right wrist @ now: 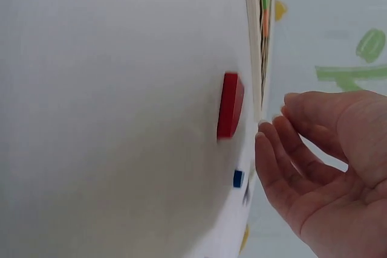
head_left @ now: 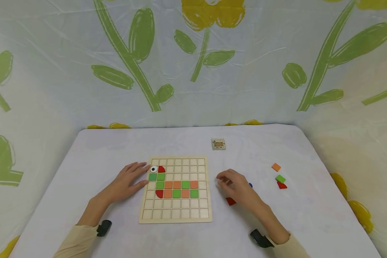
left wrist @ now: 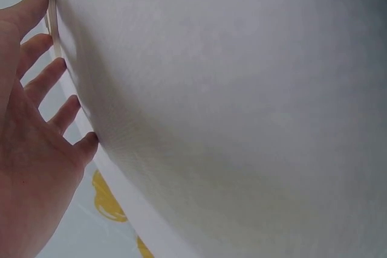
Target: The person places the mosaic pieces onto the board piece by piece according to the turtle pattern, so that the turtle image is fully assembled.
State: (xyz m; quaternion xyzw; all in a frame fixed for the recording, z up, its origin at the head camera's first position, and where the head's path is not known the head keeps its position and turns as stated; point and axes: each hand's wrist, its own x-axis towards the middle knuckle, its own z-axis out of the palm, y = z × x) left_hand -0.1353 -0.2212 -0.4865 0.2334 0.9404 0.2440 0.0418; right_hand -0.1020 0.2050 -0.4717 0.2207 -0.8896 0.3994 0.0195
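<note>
A wooden grid board point(head_left: 175, 221) lies on the table, holding a white eye piece point(head_left: 153, 169), red rounded pieces point(head_left: 161, 169) and several green and orange squares point(head_left: 177, 185). My left hand point(head_left: 125, 183) rests at its left edge with fingers spread; the left wrist view shows the hand point(left wrist: 42, 149) against the board's side point(left wrist: 52, 10). Right of the board, my right hand point(head_left: 240, 188) hovers with fingers loosely bent. In the right wrist view this hand point(right wrist: 332, 167) holds nothing. Near it lie a red piece point(head_left: 230, 201) and a small blue one point(head_left: 251, 185), partly hidden.
A small patterned card point(head_left: 218, 144) lies behind the board, to its right. Farther right are an orange square point(head_left: 276, 167), a green square point(head_left: 280, 178) and a red piece point(head_left: 282, 185) partly under the green one. A flower-printed cloth hangs behind the table.
</note>
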